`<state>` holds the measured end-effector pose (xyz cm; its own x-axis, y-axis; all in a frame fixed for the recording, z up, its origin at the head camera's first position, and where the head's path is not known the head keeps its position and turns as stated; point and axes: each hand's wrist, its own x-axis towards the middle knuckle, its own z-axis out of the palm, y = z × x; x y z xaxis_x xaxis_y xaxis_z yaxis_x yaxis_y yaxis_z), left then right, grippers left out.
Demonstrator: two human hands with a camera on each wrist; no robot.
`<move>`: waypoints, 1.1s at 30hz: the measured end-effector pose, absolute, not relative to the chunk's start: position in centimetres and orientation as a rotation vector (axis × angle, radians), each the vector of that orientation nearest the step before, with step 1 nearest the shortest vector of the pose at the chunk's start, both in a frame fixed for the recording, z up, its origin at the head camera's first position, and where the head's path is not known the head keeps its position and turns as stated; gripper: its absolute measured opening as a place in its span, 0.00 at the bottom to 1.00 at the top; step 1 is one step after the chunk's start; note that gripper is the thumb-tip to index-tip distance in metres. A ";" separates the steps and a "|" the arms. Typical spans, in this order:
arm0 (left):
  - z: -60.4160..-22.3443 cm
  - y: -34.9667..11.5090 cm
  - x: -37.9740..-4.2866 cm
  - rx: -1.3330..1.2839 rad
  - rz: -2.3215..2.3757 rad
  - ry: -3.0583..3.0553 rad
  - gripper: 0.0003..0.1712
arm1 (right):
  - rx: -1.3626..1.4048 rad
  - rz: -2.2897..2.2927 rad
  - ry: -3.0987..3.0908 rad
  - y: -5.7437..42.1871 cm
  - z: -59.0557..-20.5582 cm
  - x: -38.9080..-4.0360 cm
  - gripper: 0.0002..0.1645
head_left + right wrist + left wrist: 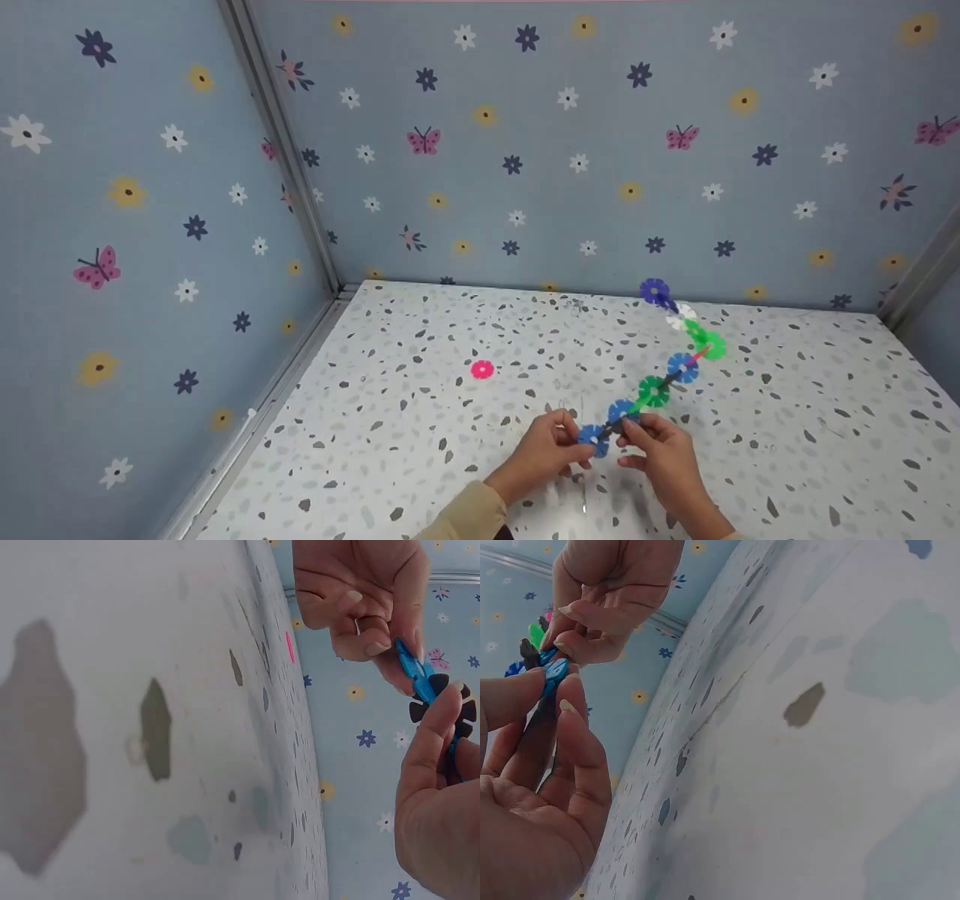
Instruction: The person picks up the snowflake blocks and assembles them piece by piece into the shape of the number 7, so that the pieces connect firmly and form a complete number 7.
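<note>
A chain of notched plastic discs, joined edge to edge, runs from the hands up toward the back right. My left hand (546, 452) pinches the blue disc (593, 441) at its near end. My right hand (663, 454) pinches the chain just beyond, at a black disc (443, 706) beside that blue one. Farther along come a green disc (654, 391), another blue disc (682, 368), a bright green disc (709, 346), a white disc (681, 317) and a dark blue disc (655, 291) at the far end. Fingers partly cover the near discs.
A single pink disc (482, 369) lies on the speckled white tabletop (390, 420), left of the chain. Panels with flowers and butterflies (525, 180) enclose the back and left side. A metal corner post (281, 142) stands at the back left.
</note>
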<state>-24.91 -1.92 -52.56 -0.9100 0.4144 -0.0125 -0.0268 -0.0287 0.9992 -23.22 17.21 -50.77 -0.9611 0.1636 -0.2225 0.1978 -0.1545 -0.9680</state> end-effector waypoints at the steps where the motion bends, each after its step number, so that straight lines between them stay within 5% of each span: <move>1: -52.7 -1.9 -24.8 0.429 1.993 1.937 0.12 | 0.428 -2.313 2.048 17.3 -50.8 -23.3 0.06; 13: -51.6 -4.3 -27.1 0.521 1.610 2.232 0.15 | 0.354 -2.050 2.242 19.7 -50.1 -23.9 0.06; 26: -52.9 -12.2 -35.7 -0.216 1.157 2.952 0.19 | 0.312 -1.948 2.252 20.3 -50.4 -23.7 0.02; 33: -53.3 -13.0 -36.9 -0.277 1.083 2.952 0.24 | 0.245 -1.989 2.215 20.1 -50.4 -23.6 0.04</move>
<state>-36.88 -13.02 -53.28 -0.9845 -0.1694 -0.0461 -0.1590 0.7494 0.6428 -23.64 20.14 -50.41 -0.9747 0.0181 -0.2230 0.2236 0.1052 -0.9690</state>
